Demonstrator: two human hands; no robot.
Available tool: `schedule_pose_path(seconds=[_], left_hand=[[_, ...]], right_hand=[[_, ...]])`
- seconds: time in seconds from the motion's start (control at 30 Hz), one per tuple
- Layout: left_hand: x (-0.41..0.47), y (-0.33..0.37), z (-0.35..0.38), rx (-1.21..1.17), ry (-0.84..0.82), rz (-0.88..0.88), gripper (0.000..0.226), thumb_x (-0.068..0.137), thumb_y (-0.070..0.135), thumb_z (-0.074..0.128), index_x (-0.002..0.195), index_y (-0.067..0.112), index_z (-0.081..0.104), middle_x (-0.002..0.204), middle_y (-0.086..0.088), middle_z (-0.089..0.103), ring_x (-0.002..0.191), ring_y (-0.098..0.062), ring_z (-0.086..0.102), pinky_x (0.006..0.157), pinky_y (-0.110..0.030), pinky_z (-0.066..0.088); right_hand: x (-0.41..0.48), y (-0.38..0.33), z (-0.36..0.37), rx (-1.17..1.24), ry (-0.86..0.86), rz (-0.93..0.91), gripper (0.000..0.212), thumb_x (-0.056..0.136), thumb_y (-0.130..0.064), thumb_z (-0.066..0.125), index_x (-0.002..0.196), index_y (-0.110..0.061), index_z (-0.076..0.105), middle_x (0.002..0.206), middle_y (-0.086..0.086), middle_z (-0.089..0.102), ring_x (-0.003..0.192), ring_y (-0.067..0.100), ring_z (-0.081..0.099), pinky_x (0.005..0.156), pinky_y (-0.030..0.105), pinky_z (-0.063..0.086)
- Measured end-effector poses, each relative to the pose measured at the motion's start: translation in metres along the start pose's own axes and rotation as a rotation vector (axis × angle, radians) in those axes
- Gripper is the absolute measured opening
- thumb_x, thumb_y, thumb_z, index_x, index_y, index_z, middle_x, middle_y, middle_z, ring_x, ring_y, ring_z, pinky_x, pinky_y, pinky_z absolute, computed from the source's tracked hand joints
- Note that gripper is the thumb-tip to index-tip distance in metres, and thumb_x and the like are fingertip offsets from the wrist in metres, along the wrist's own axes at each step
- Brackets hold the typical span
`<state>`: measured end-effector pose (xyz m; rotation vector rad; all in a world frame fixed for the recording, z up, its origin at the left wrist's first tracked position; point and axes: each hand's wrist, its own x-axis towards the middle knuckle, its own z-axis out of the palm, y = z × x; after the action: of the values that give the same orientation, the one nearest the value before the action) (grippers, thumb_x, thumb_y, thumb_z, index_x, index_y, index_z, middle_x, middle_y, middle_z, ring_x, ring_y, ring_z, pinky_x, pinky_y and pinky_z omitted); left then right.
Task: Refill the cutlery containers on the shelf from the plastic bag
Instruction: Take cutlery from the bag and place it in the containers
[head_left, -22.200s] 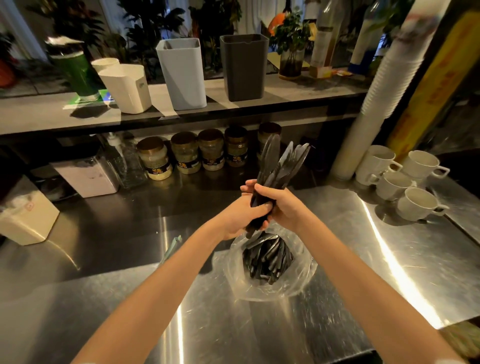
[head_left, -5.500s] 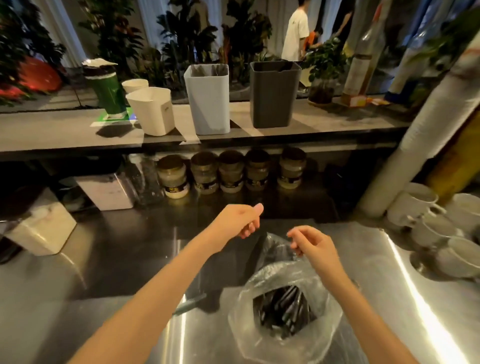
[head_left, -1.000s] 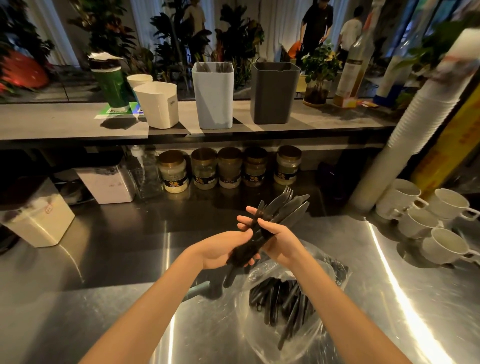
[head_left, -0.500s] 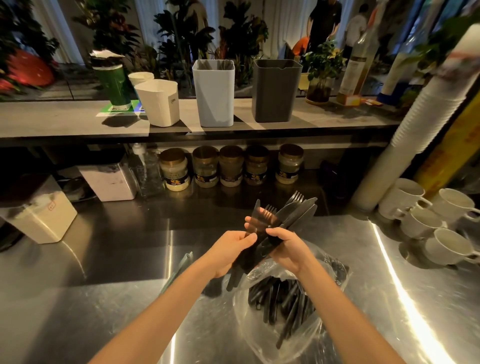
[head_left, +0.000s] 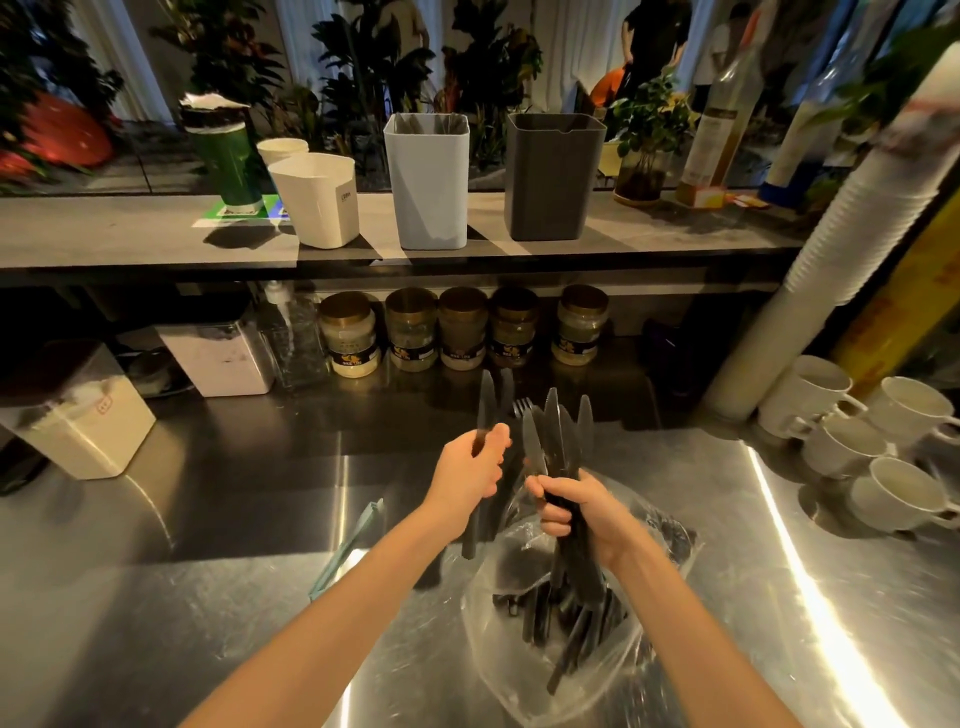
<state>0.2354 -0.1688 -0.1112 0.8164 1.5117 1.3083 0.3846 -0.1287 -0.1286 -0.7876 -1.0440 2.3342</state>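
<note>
Nearest, a clear crumpled plastic bag lies open on the shiny stainless-steel worktop. Loose black plastic cutlery is heaped inside it. Directly above the bag's mouth, the right hand has its fingers curled tightly round an upright bundle of black plastic knives and a fork, tips pointing up. Just to its left and not touching it, the left hand pinches a single black plastic knife between thumb and fingers. The blade stands upright and the handle pokes out below the palm. A pale green flat strip lies on the worktop left of the bag.

Further right, a cluster of white ceramic mugs stands beside a tall leaning stack of white paper cups. At the back of the worktop, a row of gold-lidded glass jars sits under the grey shelf.

On the shelf, left to right, stand a white tapered plastic container, a pale blue-grey rectangular container and a dark grey rectangular container. All three are well apart from the hands and the bag.
</note>
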Motion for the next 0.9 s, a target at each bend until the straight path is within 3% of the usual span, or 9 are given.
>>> schedule_pose_path(seconds=[0.17, 0.27, 0.33, 0.47, 0.6, 0.77, 0.83, 0.9], left_hand=[[0.002, 0.004, 0.01, -0.163, -0.074, -0.179, 0.021, 0.09, 0.022, 0.063, 0.076, 0.012, 0.051, 0.051, 0.004, 0.039, 0.038, -0.004, 0.029, 0.037, -0.016, 0.023], [0.002, 0.006, 0.006, -0.326, -0.107, -0.282, 0.016, 0.088, 0.019, 0.065, 0.081, 0.01, 0.053, 0.046, 0.005, 0.047, 0.035, -0.005, 0.03, 0.036, -0.017, 0.026], [0.001, 0.006, 0.005, -0.331, -0.093, -0.283, 0.016, 0.088, 0.018, 0.064, 0.085, 0.007, 0.053, 0.042, 0.004, 0.049, 0.032, -0.006, 0.03, 0.034, -0.019, 0.031], [0.001, 0.005, 0.004, -0.351, 0.003, -0.283, 0.02, 0.088, 0.023, 0.064, 0.086, 0.007, 0.053, 0.042, 0.005, 0.043, 0.033, -0.006, 0.027, 0.035, -0.02, 0.029], [0.006, 0.001, 0.003, -0.357, 0.103, -0.245, 0.02, 0.091, 0.03, 0.061, 0.084, 0.012, 0.056, 0.043, 0.008, 0.037, 0.037, -0.005, 0.027, 0.041, -0.02, 0.028], [0.011, -0.002, 0.002, -0.205, 0.221, -0.146, 0.025, 0.097, 0.033, 0.049, 0.098, 0.01, 0.058, 0.067, 0.003, 0.046, 0.056, -0.007, 0.037, 0.051, -0.018, 0.035], [0.014, -0.003, -0.001, -0.068, 0.252, -0.113, 0.037, 0.098, 0.036, 0.044, 0.116, 0.005, 0.053, 0.087, -0.002, 0.057, 0.078, -0.015, 0.056, 0.071, -0.024, 0.048], [0.013, -0.002, -0.005, 0.087, 0.255, -0.094, 0.051, 0.098, 0.039, 0.042, 0.132, 0.001, 0.043, 0.121, -0.01, 0.058, 0.117, -0.028, 0.053, 0.099, -0.041, 0.045]], right_hand=[[0.001, 0.006, 0.003, -0.032, -0.036, -0.003, 0.009, 0.092, -0.01, 0.046, 0.091, -0.003, 0.051, 0.067, 0.003, 0.056, 0.042, 0.005, 0.041, 0.038, 0.014, 0.035], [0.003, 0.006, 0.0, -0.107, -0.012, -0.043, 0.019, 0.088, -0.019, 0.058, 0.094, -0.001, 0.059, 0.075, 0.011, 0.056, 0.046, 0.01, 0.047, 0.042, 0.017, 0.041], [0.002, 0.004, 0.001, -0.214, -0.003, -0.046, 0.024, 0.089, -0.023, 0.059, 0.1, -0.002, 0.064, 0.079, 0.017, 0.057, 0.05, 0.015, 0.052, 0.048, 0.021, 0.047], [0.003, 0.005, 0.011, -0.263, 0.047, -0.009, 0.025, 0.096, -0.016, 0.048, 0.112, 0.001, 0.058, 0.073, 0.008, 0.07, 0.055, 0.015, 0.063, 0.053, 0.022, 0.052], [0.011, 0.011, 0.021, -0.317, 0.198, -0.053, 0.024, 0.095, -0.017, 0.051, 0.113, -0.004, 0.058, 0.083, 0.011, 0.073, 0.071, 0.022, 0.07, 0.061, 0.028, 0.056], [0.021, 0.014, 0.026, -0.247, 0.413, -0.087, 0.017, 0.096, -0.018, 0.05, 0.105, -0.007, 0.061, 0.09, 0.011, 0.072, 0.082, 0.023, 0.071, 0.07, 0.034, 0.058], [0.024, 0.014, 0.026, -0.261, 0.503, -0.086, 0.016, 0.097, -0.018, 0.049, 0.101, -0.008, 0.06, 0.089, 0.007, 0.072, 0.081, 0.02, 0.069, 0.07, 0.032, 0.056], [0.026, 0.012, 0.022, -0.236, 0.571, -0.141, 0.017, 0.098, -0.016, 0.046, 0.101, -0.006, 0.058, 0.083, 0.005, 0.07, 0.075, 0.018, 0.068, 0.067, 0.028, 0.054]])
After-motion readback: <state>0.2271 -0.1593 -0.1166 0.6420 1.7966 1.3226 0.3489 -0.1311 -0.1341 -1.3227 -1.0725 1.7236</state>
